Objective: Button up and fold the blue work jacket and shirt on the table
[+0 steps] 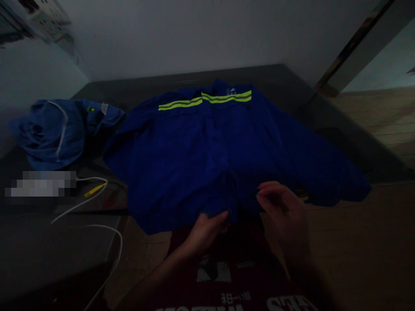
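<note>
Lying spread on the dark bench [293,88], its hem overhanging the near edge, the blue jacket [181,160] is crossed at the chest by grey-striped yellow-green bands [227,99]. Its front edge is pinched by the left hand [209,229]. Whether cloth is gripped by the right hand's [283,207] curled fingers [270,187] cannot be told.
</note>
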`<action>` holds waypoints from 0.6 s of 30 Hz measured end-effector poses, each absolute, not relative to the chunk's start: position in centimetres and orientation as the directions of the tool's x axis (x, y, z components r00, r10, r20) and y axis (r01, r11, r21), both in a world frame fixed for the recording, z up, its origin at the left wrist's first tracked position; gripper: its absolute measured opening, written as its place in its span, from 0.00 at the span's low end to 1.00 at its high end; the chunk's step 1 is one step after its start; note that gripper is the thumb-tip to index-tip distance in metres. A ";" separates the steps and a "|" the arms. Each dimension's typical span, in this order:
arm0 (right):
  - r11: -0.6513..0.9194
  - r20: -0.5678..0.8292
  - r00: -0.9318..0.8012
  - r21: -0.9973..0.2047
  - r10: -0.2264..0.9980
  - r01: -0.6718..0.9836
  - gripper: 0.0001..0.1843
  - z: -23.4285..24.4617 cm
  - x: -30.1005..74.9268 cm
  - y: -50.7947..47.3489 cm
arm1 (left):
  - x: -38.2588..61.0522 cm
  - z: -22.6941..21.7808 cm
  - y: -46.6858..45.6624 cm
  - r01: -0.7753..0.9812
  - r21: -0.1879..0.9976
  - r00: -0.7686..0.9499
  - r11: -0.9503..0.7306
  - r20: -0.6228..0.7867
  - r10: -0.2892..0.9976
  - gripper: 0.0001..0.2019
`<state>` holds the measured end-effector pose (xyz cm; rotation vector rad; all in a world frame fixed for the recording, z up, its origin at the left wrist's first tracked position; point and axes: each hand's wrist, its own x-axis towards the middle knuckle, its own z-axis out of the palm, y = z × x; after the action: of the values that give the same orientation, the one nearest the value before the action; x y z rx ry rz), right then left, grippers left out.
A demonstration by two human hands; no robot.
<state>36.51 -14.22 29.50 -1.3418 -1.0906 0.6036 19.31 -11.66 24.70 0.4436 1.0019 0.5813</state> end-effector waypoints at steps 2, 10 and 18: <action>0.207 0.297 0.391 -0.944 0.871 0.255 0.05 30.0 36.2 -14.3 | 19.0 26.2 -11.5 -0.163 0.662 0.319 0.731 -0.666 0.674 0.23; 0.322 0.407 0.354 -0.906 0.842 0.274 0.07 32.6 34.2 -13.2 | 17.7 32.5 -9.7 0.443 0.593 -0.094 0.672 -0.715 0.693 0.24; 0.247 0.284 0.313 -0.957 0.906 0.154 0.05 32.4 33.3 -12.5 | 17.3 32.3 -9.5 0.583 0.686 0.074 0.434 -0.577 0.813 0.07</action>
<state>33.32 -12.54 32.44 -1.2256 -1.1516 0.7089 17.27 -9.50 32.34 1.2490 1.6122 0.2672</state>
